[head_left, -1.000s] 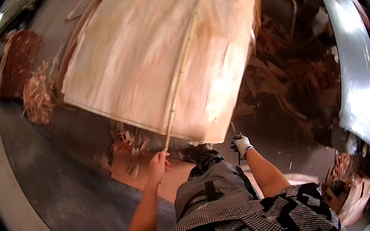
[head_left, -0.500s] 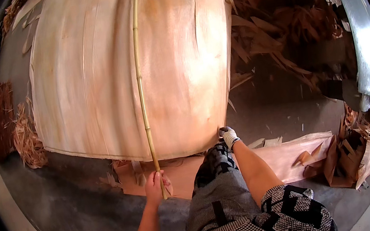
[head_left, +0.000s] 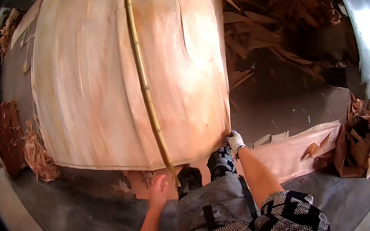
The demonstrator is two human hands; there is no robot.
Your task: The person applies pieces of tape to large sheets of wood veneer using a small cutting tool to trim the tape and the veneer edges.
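Observation:
A large stack of pale wood veneer sheets (head_left: pixel 96 80) fills the middle, and a thin bamboo pole (head_left: pixel 145 83) lies lengthwise over it. The pole's near end juts past the stack's front edge. Just left of that end is my bare left hand (head_left: pixel 158 191), fingers stretched and apart from the pole, holding nothing. My right hand (head_left: pixel 235 141), in a white and grey glove, pinches the top veneer sheet at the stack's near right corner. Its fingertips are partly hidden there.
Right of the stack lie torn veneer scraps (head_left: pixel 253 31) on the dark floor. A veneer strip (head_left: pixel 300 154) and a scrap-filled box (head_left: pixel 366 143) are at the near right. A shiny metal panel (head_left: pixel 364 21) stands far right. Reddish bark-like slabs (head_left: pixel 7 139) and shavings (head_left: pixel 38 158) sit left.
My left hand has let go of the bamboo pole, which now lies at more of a slant. My right hand stays at the sheet's corner. My view has shifted, and a second leg shows.

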